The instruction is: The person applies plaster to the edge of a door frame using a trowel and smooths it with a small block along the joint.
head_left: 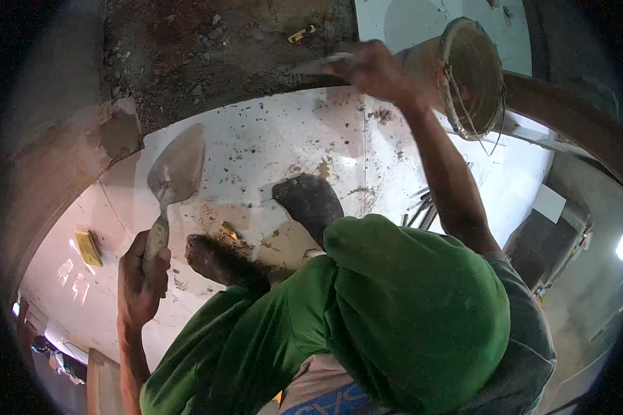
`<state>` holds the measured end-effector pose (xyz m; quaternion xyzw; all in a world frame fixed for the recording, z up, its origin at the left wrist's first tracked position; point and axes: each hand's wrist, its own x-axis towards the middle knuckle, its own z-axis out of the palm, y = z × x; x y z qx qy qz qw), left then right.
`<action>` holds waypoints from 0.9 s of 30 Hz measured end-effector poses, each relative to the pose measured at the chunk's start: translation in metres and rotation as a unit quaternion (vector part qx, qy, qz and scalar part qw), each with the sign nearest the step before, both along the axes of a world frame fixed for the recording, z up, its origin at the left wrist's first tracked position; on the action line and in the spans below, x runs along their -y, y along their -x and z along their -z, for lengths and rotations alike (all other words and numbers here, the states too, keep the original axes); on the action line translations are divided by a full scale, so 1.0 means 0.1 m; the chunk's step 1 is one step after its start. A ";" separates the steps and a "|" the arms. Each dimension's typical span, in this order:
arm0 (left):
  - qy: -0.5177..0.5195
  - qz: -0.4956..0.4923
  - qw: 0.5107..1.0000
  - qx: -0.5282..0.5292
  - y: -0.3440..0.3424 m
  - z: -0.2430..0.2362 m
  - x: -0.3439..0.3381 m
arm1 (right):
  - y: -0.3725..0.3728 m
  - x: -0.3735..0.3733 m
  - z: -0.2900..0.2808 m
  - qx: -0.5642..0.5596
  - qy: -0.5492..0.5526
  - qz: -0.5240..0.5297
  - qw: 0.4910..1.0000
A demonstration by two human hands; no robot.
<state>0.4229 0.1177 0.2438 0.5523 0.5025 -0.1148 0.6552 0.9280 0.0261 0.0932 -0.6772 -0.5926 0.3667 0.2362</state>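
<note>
My left hand (142, 280) grips the handle of a pointed trowel (178, 167), whose mortar-smeared blade points up over the white tiled floor (256, 145). My right hand (370, 69) reaches far forward to the edge where the white tiles meet a rough grey mortar bed (208, 48). It holds a flat grey piece (318, 66), too blurred to tell what it is. My knees in green trousers (394, 304) fill the lower middle. Both dusty feet (310, 200) rest on the tiles.
A dirty bucket (472, 76) stands at the upper right beside the right arm. Small yellow wedges lie on the mortar (301, 33), by my foot (228, 230) and at the left (88, 247). Mortar crumbs dot the tiles. A brown curb (55, 173) runs along the left.
</note>
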 end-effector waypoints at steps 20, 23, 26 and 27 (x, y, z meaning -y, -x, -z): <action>-0.017 0.090 0.995 -0.041 0.33 0.06 0.18 | 1.01 -0.58 0.16 0.002 -0.057 -0.112 0.992; -0.024 0.097 0.995 -0.030 0.31 0.03 0.18 | 1.27 -0.82 0.13 0.021 0.036 -0.135 0.990; -0.008 0.110 0.994 -0.025 0.31 0.01 0.14 | 1.56 -0.95 0.18 0.023 -0.012 -0.122 0.992; -0.001 0.120 0.992 -0.036 0.32 -0.02 0.11 | 1.65 -1.00 0.24 0.023 -0.027 -0.116 0.993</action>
